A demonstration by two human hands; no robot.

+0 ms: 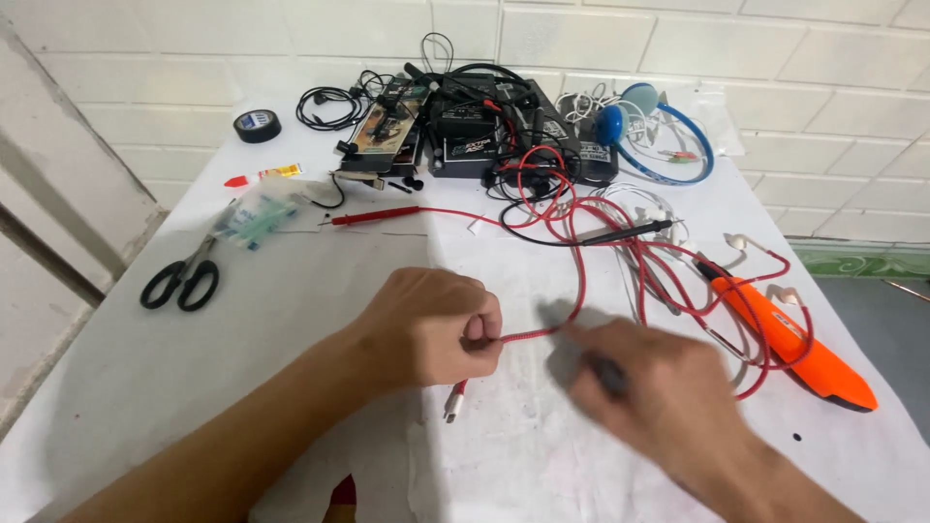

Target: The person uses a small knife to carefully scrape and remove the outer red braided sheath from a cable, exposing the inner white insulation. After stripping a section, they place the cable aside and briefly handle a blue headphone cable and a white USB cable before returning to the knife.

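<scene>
Two hands meet over one red cable (pixel 542 332) near the middle of the white-covered table (pixel 145 387). The left hand (pixel 436 324) is clenched around the cable close to its end, so the white plug (pixel 454 401) hangs free just below the fist and the braided length runs out taut to the right. Pinning it this way seems meant to keep that short stretch straight and steady for the other hand. The right hand (pixel 668 397) comes in from the lower right, its fingers lying along the cable just beside the left fist; it is smeared by motion, and though something dark shows at its fingers I cannot tell whether it grips a tool, the cable, or nothing (the blur hides the fingertips). Both forearms enter from the bottom edge and angle inward, wrists low over the cloth.

From the hands the cable climbs up and right into a loose red tangle, touching the orange tool (pixel 799 339) on the right and crossing a black probe (pixel 630 232). A red probe (pixel 373 215) lies apart, further left. The scissors (pixel 181 281) rest well off to the left, with a tape roll (pixel 257 125) near the wall. At the back sit dark boxes (pixel 465 136) and a blue headset (pixel 659 131), pushed clear of the working patch.
</scene>
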